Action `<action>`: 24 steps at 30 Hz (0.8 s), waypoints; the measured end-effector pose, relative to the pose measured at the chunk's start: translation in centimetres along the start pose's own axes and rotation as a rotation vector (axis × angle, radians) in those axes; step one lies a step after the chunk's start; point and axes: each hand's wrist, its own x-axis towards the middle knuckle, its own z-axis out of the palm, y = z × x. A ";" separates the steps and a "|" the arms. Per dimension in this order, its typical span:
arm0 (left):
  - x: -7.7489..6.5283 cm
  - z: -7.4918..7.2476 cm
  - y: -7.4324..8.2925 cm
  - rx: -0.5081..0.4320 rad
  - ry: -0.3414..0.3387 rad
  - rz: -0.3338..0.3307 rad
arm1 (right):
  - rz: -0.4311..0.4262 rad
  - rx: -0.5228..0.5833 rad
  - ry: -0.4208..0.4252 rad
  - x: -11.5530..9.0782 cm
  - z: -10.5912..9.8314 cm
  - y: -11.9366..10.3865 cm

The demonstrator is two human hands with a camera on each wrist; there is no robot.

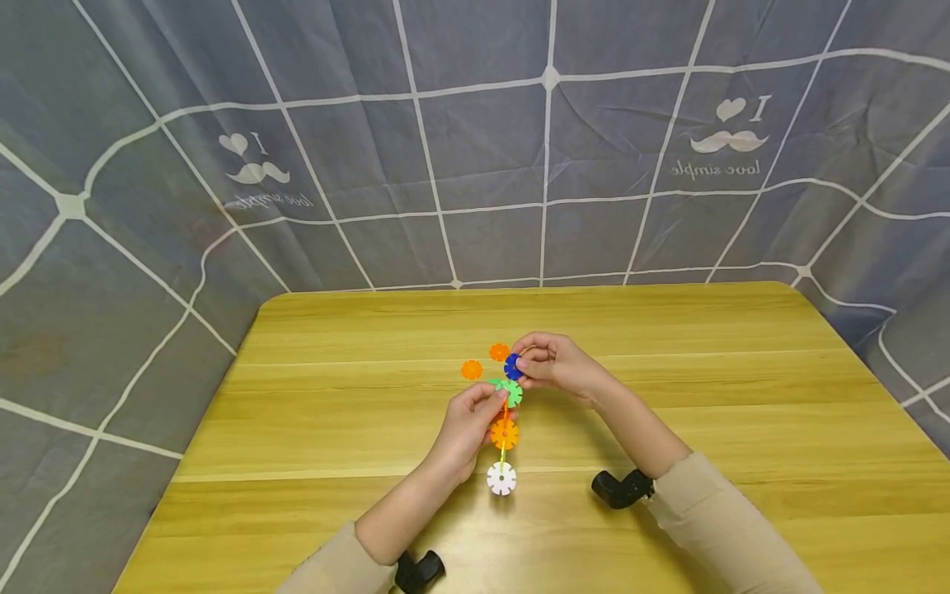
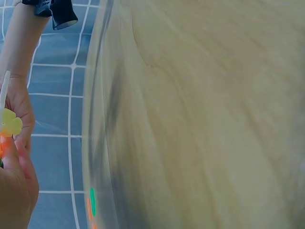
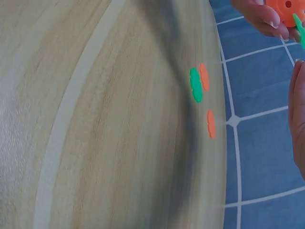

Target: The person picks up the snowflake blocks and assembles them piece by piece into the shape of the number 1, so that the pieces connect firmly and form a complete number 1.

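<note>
My left hand [image 1: 469, 421] grips a chain of notched plastic snowflake discs above the table. A green disc [image 1: 511, 393] is at its far end, an orange disc [image 1: 505, 435] in the middle and a white disc [image 1: 501, 478] at the near end. Edge-on pieces, one orange and one yellow-green, link them. Just beyond the green disc, my right hand [image 1: 558, 363] pinches a blue disc [image 1: 512, 366] between thumb and fingers. Whether blue and green touch I cannot tell. The right wrist view catches part of the chain, an orange disc [image 3: 288, 10], at its upper right corner.
Two loose orange discs [image 1: 472, 370] lie on the wooden table [image 1: 334, 421] beyond the left hand. Beside them lies a loose green disc [image 3: 196, 85], mostly hidden in the head view. A grey curtain with white lines [image 1: 490, 165] hangs behind the table.
</note>
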 end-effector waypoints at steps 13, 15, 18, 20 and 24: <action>-0.2 0.2 0.0 0.014 -0.015 0.002 | -0.035 0.022 -0.043 0.1 -0.2 0.7; -0.3 0.2 0.0 0.022 -0.013 0.002 | -0.038 0.038 -0.045 0.1 -0.2 0.8; -0.3 0.2 0.0 0.021 -0.018 0.005 | -0.035 0.062 -0.045 0.0 -0.2 0.9; -0.3 0.2 0.0 0.021 -0.020 0.005 | -0.030 0.072 -0.045 0.0 -0.2 0.9; -0.3 0.3 -0.1 0.020 -0.026 -0.001 | -0.028 0.070 -0.054 0.1 -0.2 0.8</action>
